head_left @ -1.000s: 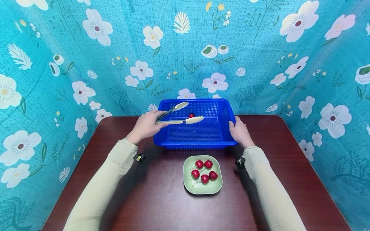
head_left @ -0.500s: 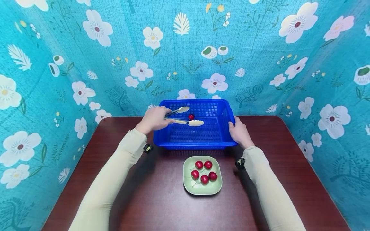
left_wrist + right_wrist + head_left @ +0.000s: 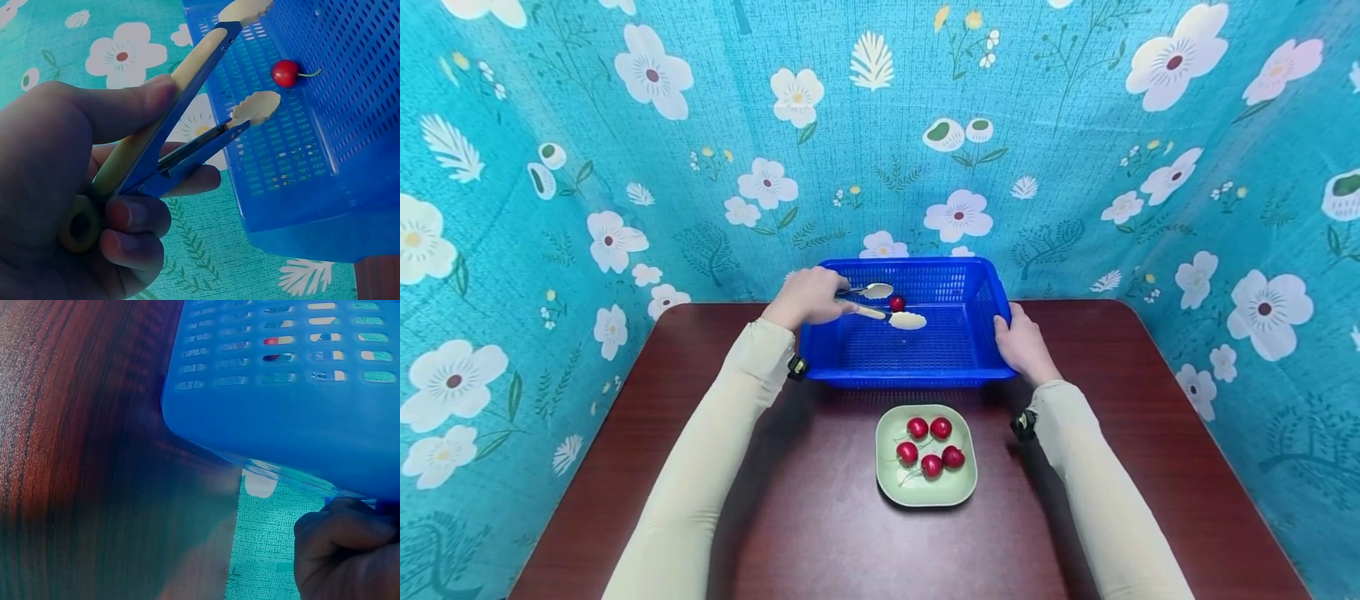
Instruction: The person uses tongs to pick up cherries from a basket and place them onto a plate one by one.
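My left hand [image 3: 811, 297] grips a pair of tongs [image 3: 187, 106] with cream scalloped tips and dark arms. The tongs' arms stand apart, with nothing between the tips. They reach over the left part of a blue plastic basket [image 3: 902, 372]. A red cherry [image 3: 285, 73] with a green stem lies inside the basket near its back wall, close beyond the tong tips in the head view. My right hand [image 3: 1024, 343] holds the basket's right rim, thumb on the inner side. In the right wrist view that hand shows at the lower right corner, curled at the rim.
A pale green square plate [image 3: 925, 497] with several red cherries [image 3: 932, 466] sits on the dark red-brown table [image 3: 970, 550] in front of the basket. A teal flowered curtain [image 3: 880, 167] hangs right behind the basket and along both sides.
My left hand has moved right and slightly down over the basket's left edge, lowering the tongs beside the cherry. The tong tips have come a little closer together. The right hand stays on the rim.
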The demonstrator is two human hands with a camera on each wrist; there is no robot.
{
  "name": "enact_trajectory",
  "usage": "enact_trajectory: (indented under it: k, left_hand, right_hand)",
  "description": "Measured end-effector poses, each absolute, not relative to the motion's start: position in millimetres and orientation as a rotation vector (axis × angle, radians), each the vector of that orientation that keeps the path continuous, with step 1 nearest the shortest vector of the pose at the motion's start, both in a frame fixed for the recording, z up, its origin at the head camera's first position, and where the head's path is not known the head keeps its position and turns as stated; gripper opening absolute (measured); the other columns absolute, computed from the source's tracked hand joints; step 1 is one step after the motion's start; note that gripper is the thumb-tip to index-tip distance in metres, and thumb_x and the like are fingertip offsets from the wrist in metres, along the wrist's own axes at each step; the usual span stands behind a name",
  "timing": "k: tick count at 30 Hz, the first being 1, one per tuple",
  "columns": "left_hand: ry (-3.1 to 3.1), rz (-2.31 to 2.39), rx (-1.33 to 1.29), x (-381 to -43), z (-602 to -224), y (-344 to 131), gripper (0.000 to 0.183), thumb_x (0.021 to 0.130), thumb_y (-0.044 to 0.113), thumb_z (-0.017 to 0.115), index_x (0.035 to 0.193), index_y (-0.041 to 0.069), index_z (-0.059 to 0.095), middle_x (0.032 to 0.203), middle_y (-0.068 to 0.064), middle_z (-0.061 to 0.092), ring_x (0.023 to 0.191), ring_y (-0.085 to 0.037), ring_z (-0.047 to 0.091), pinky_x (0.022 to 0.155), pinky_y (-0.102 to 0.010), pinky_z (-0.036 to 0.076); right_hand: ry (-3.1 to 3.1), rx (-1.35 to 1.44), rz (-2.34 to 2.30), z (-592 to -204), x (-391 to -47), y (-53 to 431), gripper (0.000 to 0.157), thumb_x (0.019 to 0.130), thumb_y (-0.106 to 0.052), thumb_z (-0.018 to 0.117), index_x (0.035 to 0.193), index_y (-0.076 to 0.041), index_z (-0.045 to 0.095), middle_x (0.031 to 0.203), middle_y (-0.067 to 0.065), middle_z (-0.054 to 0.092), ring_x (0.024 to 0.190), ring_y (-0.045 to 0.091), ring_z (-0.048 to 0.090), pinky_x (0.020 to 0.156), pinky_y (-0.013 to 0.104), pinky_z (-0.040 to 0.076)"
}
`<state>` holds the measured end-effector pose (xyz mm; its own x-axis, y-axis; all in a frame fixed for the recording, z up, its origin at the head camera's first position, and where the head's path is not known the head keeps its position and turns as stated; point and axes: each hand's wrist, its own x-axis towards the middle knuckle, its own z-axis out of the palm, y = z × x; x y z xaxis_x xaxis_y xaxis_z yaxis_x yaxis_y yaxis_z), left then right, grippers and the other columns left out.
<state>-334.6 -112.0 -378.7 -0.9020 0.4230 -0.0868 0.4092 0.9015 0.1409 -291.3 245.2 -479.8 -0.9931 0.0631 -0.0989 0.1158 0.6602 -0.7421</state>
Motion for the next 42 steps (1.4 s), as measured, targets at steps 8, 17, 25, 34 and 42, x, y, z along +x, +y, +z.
enact_trajectory:
  k: [8,17,25,34,42]
  left_hand:
    - [2.943,0.199,0.648,-341.7,-384.0,-108.6,0.048,0.100,0.041,0.067,0.135,0.008,0.069,0.136,-0.014,0.069,0.129,-0.036,0.062,0.107,-0.053,0.048]
    - [2.956,0.157,0.637,-342.4,-391.2,-106.4,0.044,0.100,0.040,0.068,0.133,0.011,0.071,0.134,-0.012,0.070,0.127,-0.035,0.063,0.105,-0.054,0.049]
    - [2.941,0.134,0.648,-344.8,-392.3,-105.5,0.043,0.101,0.039,0.067,0.135,0.012,0.071,0.136,-0.010,0.069,0.130,-0.035,0.061,0.107,-0.054,0.048]
    - [2.948,0.115,0.659,-343.4,-393.4,-103.7,0.039,0.101,0.037,0.068,0.132,0.015,0.073,0.135,-0.008,0.070,0.129,-0.034,0.062,0.105,-0.053,0.049]
    - [2.964,0.109,0.671,-343.5,-397.0,-103.4,0.035,0.100,0.037,0.068,0.130,0.019,0.075,0.132,-0.006,0.072,0.124,-0.032,0.065,0.097,-0.050,0.052]
  right_hand:
    - [2.814,0.142,-1.263,-479.4,-291.4,247.1,0.057,0.113,-0.028,0.033,0.161,0.002,0.022,0.154,0.033,0.044,0.134,0.051,0.052,0.110,0.066,0.041]
    - [2.813,0.139,-1.275,-479.8,-290.4,246.1,0.057,0.113,-0.027,0.034,0.160,0.002,0.024,0.153,0.033,0.045,0.133,0.051,0.053,0.109,0.065,0.042]
    - [2.836,0.139,-1.267,-481.6,-291.3,247.7,0.056,0.113,-0.028,0.034,0.159,0.002,0.026,0.151,0.033,0.047,0.132,0.050,0.054,0.109,0.064,0.042]
    - [2.801,0.159,-1.273,-481.1,-293.2,246.4,0.058,0.113,-0.028,0.034,0.162,0.001,0.022,0.154,0.032,0.044,0.135,0.051,0.052,0.110,0.066,0.041]
    - [2.794,0.159,-1.280,-480.1,-292.6,245.8,0.057,0.113,-0.027,0.034,0.161,0.001,0.023,0.154,0.033,0.044,0.135,0.053,0.051,0.110,0.067,0.040]
